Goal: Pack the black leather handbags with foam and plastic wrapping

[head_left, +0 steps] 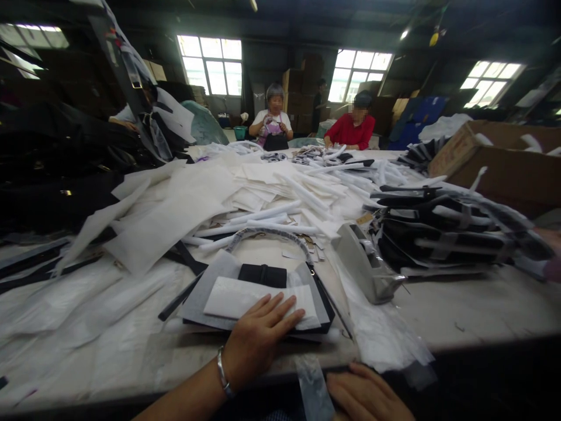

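My left hand (258, 336) lies flat, fingers spread, on a white folded sheet (236, 298) that covers a black handbag (280, 283) near the table's front edge. The bag's wrapped handle (272, 235) arches behind it. My right hand (366, 394) is low at the table's front edge, its fingers curled beside a clear plastic strip (313, 389); whether it grips the strip I cannot make out. A bracelet sits on my left wrist.
A grey tape dispenser (366, 263) stands right of the bag. Stacked black bags (442, 234) lie at right, a cardboard box (495, 158) behind them. White sheets and paper rolls (272, 213) cover the table's middle. Two people (274, 120) sit at the far end.
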A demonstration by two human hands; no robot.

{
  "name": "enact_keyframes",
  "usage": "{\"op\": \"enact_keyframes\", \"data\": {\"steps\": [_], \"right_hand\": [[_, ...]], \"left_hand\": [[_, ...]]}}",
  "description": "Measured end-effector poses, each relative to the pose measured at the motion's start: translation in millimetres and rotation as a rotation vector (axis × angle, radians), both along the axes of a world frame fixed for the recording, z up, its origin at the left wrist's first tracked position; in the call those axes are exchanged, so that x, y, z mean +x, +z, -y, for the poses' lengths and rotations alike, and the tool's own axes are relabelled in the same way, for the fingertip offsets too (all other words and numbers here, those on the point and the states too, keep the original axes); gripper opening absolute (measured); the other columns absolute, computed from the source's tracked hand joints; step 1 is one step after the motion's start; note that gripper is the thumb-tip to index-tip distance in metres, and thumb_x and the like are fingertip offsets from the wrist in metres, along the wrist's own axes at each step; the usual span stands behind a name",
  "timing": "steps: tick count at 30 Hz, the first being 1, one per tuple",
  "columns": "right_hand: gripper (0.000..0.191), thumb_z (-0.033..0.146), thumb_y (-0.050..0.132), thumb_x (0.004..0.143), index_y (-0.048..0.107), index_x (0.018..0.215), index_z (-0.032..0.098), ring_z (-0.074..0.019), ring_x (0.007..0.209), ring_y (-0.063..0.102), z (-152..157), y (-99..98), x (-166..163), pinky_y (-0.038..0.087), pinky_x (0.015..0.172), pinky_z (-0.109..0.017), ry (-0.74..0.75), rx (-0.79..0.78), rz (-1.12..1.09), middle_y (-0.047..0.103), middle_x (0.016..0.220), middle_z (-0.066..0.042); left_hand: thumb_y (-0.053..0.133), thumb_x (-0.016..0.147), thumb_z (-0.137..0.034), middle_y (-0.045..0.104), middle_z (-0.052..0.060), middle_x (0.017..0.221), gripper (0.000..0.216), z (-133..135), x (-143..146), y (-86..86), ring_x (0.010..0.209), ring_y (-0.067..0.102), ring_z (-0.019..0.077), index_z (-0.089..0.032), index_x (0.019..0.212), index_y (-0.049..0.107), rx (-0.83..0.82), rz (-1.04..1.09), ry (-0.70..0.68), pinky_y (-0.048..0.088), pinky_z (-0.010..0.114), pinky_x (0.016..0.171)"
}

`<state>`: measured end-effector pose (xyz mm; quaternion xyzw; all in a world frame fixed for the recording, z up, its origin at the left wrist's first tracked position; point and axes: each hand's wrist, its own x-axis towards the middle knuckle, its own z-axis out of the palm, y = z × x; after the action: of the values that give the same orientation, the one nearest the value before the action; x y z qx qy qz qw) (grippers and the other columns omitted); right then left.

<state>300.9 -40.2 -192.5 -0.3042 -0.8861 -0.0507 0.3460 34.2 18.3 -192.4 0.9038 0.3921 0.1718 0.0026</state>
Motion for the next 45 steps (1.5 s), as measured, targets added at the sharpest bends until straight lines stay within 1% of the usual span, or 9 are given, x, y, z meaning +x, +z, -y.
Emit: {"op": "enact_keyframes", "data": {"steps": [5,11,15,21,27,33,38,42,45], "right_hand": [[0.031,0.019,0.060,0.093,0.063,0.124,0.020,-0.0243,0.113,0.065,-41.6,27.2,-22.6,0.050,0.100,-0.044,-0.155,0.038,0.034,0.073,0.115,-0.007],[0.013,0.021,0.057,0.096,0.070,0.093,0.023,-0.0157,0.087,0.071,-60.5,44.3,-43.1,0.044,0.099,-0.037,-0.073,-0.031,-0.014,0.077,0.094,0.002],[0.013,0.017,0.056,0.096,0.068,0.091,0.022,-0.0146,0.089,0.070,-56.9,48.3,-44.6,0.039,0.105,-0.037,-0.072,-0.063,-0.018,0.077,0.092,0.002],[0.030,0.026,0.052,0.099,0.059,0.125,0.014,-0.0216,0.113,0.065,-63.5,30.7,-36.8,0.039,0.110,-0.044,-0.046,-0.003,0.169,0.071,0.121,-0.009],[0.024,0.016,0.057,0.095,0.066,0.118,0.013,-0.0193,0.112,0.066,-58.2,17.8,-35.8,0.030,0.118,-0.039,-0.032,0.133,0.169,0.074,0.115,-0.006],[0.031,0.006,0.051,0.095,0.064,0.122,0.012,-0.0231,0.126,0.057,-33.3,3.3,-8.8,0.024,0.120,-0.049,0.024,0.120,0.206,0.070,0.123,-0.008],[0.035,0.032,0.064,0.092,0.065,0.119,0.011,-0.0228,0.128,0.054,-6.5,-21.4,13.8,0.027,0.120,-0.040,0.074,0.114,0.269,0.070,0.121,-0.009],[0.051,0.046,0.066,0.087,0.062,0.126,0.013,-0.0263,0.135,0.045,-5.8,-39.6,5.6,0.017,0.121,-0.047,0.104,0.101,0.344,0.063,0.132,-0.009],[0.049,0.045,0.060,0.091,0.059,0.132,0.017,-0.0291,0.138,0.041,-10.0,-46.7,-0.6,0.019,0.119,-0.052,0.094,0.054,0.345,0.056,0.140,-0.011]], "left_hand": [[0.052,0.092,-0.013,0.045,0.004,0.150,0.060,-0.3,0.9,1.2,0.137,0.043,0.0265,-0.028,0.148,0.037,0.037,0.020,-0.001,0.041,0.047,0.110],[0.055,0.091,-0.013,0.046,0.003,0.149,0.057,0.3,1.5,3.3,0.134,0.048,0.0269,-0.028,0.145,0.042,0.001,0.073,0.006,0.042,0.047,0.110],[0.054,0.091,-0.012,0.043,0.003,0.151,0.059,1.0,1.4,0.8,0.135,0.046,0.0271,-0.026,0.146,0.040,-0.014,0.078,0.007,0.040,0.047,0.111],[0.053,0.094,-0.020,0.050,0.005,0.146,0.048,0.2,1.3,-1.0,0.131,0.051,0.0279,-0.023,0.141,0.046,0.032,0.124,0.007,0.044,0.048,0.108],[0.047,0.096,-0.017,0.051,0.005,0.146,0.041,0.1,-0.5,-4.9,0.133,0.049,0.0273,-0.020,0.136,0.052,0.049,0.147,-0.026,0.043,0.049,0.109],[0.044,0.098,-0.018,0.053,0.005,0.144,0.039,-0.2,-1.7,-6.8,0.131,0.051,0.0266,-0.023,0.134,0.055,0.120,0.153,-0.026,0.044,0.047,0.108],[0.044,0.096,-0.014,0.047,0.005,0.148,0.043,0.2,-1.8,-5.6,0.135,0.046,0.0255,-0.024,0.136,0.053,0.085,0.140,-0.034,0.041,0.047,0.110],[0.044,0.094,-0.011,0.042,0.005,0.152,0.045,0.9,-1.1,-2.9,0.136,0.045,0.0239,-0.024,0.137,0.051,0.040,0.122,-0.031,0.039,0.047,0.112],[0.046,0.094,-0.012,0.049,0.001,0.147,0.047,1.1,-0.3,0.3,0.136,0.045,0.0237,-0.023,0.139,0.049,0.006,0.113,-0.038,0.039,0.048,0.112]]}}
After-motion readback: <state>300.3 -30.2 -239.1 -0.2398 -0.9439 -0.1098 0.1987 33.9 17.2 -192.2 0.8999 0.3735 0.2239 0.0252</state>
